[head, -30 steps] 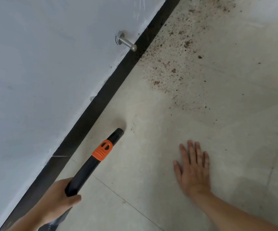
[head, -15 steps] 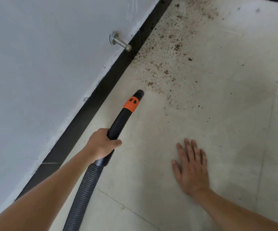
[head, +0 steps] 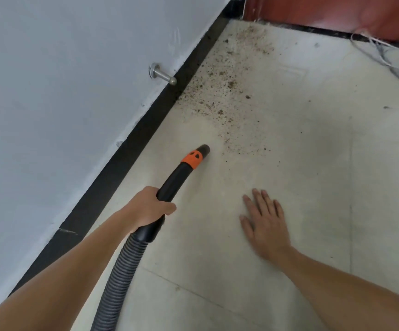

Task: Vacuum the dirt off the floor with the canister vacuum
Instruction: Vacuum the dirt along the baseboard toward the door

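My left hand (head: 149,207) grips the black handle of the vacuum nozzle (head: 184,169), which has an orange collar near its tip. The tip sits low over the pale tiled floor, just short of a spread of brown dirt (head: 222,96) that runs along the black baseboard toward the far corner. A ribbed grey hose (head: 118,278) trails back from the handle under my left forearm. My right hand (head: 264,222) lies flat on the floor with fingers spread, right of the nozzle. The canister itself is out of view.
A white wall with a black baseboard (head: 112,168) runs along the left. A metal door stopper (head: 163,75) sticks out of the wall. A reddish door (head: 325,13) closes the far end, with a pale cord (head: 382,52) lying at the far right.
My left hand has pushed the nozzle forward from beside the baseboard to the edge of the dirt. My head has tilted up, bringing the door into view. The right hand stays planted.
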The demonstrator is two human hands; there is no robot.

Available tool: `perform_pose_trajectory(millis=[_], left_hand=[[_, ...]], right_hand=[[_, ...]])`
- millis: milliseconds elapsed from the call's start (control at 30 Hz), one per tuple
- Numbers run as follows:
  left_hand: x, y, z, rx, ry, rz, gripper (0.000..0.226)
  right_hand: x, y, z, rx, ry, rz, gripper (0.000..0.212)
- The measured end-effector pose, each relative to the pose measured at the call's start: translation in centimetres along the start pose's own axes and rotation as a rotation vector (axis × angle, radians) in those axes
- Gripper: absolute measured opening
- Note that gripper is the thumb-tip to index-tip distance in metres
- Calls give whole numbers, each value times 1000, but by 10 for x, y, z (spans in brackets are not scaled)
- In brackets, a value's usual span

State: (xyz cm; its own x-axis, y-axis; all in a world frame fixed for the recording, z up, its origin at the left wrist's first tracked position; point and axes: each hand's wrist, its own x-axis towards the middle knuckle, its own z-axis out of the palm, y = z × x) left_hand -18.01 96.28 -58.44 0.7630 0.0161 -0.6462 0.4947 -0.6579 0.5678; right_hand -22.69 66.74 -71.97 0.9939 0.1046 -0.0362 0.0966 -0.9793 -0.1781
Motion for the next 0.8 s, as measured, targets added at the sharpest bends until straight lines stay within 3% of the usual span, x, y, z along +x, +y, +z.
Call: perform_pose_trajectory(millis=[100, 267, 400, 600, 800], left_hand=[[-50, -45, 7, 39, 13, -47, 25], [-77, -66, 15, 123, 19, -37, 25], [-45, -18, 34, 100, -10, 18, 25], [32, 86, 41, 22, -14, 36, 52], [92, 161, 40, -64, 6, -8, 38]], right_hand=[[-8, -2, -9, -8, -59, 22, 70], [-27, 11, -25, 46, -3, 84, 70], [-71, 34, -24, 84, 62, 160, 63], [-98, 41, -7, 89, 119, 165, 72], [-98, 40, -3, 129, 178, 137, 65]])
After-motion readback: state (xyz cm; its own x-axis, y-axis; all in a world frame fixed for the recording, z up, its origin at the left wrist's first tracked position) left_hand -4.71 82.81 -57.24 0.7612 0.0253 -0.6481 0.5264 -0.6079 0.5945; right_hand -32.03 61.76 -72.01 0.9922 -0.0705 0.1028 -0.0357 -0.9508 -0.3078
